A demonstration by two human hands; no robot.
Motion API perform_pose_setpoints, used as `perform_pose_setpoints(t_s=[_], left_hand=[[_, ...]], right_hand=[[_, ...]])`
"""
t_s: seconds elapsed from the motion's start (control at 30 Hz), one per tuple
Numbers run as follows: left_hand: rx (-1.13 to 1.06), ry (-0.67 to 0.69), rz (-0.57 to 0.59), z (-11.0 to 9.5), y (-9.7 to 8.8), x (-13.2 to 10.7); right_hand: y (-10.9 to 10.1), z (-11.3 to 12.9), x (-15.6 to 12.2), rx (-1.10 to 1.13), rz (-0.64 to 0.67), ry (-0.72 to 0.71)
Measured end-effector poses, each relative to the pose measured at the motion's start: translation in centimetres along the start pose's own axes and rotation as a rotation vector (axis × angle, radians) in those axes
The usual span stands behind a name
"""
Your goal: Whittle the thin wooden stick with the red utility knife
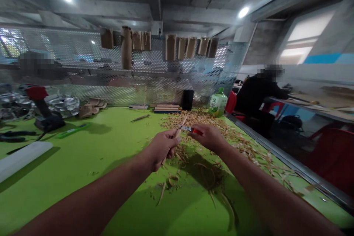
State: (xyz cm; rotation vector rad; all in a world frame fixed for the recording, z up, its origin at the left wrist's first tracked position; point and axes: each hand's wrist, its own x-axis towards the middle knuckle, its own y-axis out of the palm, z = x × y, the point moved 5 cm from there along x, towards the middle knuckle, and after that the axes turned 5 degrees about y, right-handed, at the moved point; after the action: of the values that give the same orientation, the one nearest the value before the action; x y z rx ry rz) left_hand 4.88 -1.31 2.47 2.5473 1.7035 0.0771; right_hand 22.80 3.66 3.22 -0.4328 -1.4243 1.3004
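Observation:
My left hand (165, 148) is closed around a thin strip of pale wood or bamboo (183, 121), whose far end sticks out past the fingers, slanting up and away. My right hand (208, 137) grips the red handle of a utility knife (197, 131). The knife's metal blade lies against the strip just beyond my left thumb. Both hands are above the green tabletop (116, 132). Curly wood shavings (204, 120) lie thickly behind and to the right of the hands, with a few longer slivers below them.
At left stand a red-and-black cordless drill (41, 107), pliers (16, 135), a green cutter (73, 130) and a white block (24, 158). Farther back are stacked sticks (167, 108), a black phone-like slab (188, 99) and a green-tea bottle (218, 103). A person (257, 92) sits at right.

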Motion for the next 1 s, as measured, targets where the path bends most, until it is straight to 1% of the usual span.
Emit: perform_pose_setpoints(t_s=[0.07, 0.13, 0.17, 0.2, 0.23, 0.27, 0.3, 0.33, 0.4, 0.47, 0.53, 0.6, 0.67, 0.8, 0.87, 0.93, 1.0], left_hand=[[-0.029, -0.022, 0.031, 0.3, 0.2, -0.4], [-0.065, -0.048, 0.104, 0.6, 0.8, -0.9], [-0.079, -0.062, 0.146, 0.7, 1.2, -1.1], [-0.09, -0.059, 0.16, 0.8, 1.4, -1.2], [-0.101, -0.045, 0.153, 0.8, 1.4, -1.2], [-0.087, -0.04, 0.14, 0.9, 1.3, -1.1], [-0.082, -0.026, 0.105, 0.8, 1.1, -0.9], [-0.088, -0.014, 0.068, 0.7, 0.8, -0.6], [-0.093, 0.0, -0.004, 0.6, 0.2, -0.2], [-0.075, 0.002, -0.03, 0.5, -0.1, 0.1], [-0.034, 0.011, -0.019, 0.5, 0.0, 0.1], [0.0, 0.022, -0.007, 0.5, 0.2, 0.1], [0.02, 0.023, -0.024, 0.6, 0.2, 0.0], [0.032, 0.034, -0.071, 0.9, -0.2, 0.3], [0.033, 0.052, -0.084, 0.9, -0.3, 0.4], [0.025, 0.057, -0.101, 0.8, -0.3, 0.4], [0.009, 0.039, -0.105, 0.7, -0.1, 0.1]], right_hand=[[-0.4, -2.6, 0.4, 0.039, -0.033, 0.133], [-1.6, -6.7, 0.3, 0.091, -0.127, 0.421], [-2.2, -8.3, 0.3, 0.083, -0.165, 0.477], [-2.8, -9.5, 0.2, 0.074, -0.195, 0.506], [-3.3, -10.3, 0.2, 0.07, -0.221, 0.526], [-3.7, -10.6, 0.1, 0.075, -0.256, 0.535], [-3.7, -10.3, 0.1, 0.087, -0.272, 0.516], [-3.5, -9.4, 0.2, 0.106, -0.27, 0.469], [-2.5, -6.3, 0.5, 0.178, -0.219, 0.269], [-1.3, -3.5, 0.5, 0.213, -0.141, 0.171], [-0.5, -1.7, 0.4, 0.222, -0.079, 0.135], [-0.1, -1.0, 0.2, 0.217, -0.039, 0.121], [0.1, -0.6, 0.0, 0.217, 0.008, 0.106], [0.9, 1.1, -0.6, 0.213, 0.138, 0.002], [1.0, 2.1, -0.8, 0.175, 0.132, -0.023], [0.8, 2.6, -0.7, 0.133, 0.094, -0.02], [0.5, 2.0, -0.5, 0.115, 0.058, 0.021]])
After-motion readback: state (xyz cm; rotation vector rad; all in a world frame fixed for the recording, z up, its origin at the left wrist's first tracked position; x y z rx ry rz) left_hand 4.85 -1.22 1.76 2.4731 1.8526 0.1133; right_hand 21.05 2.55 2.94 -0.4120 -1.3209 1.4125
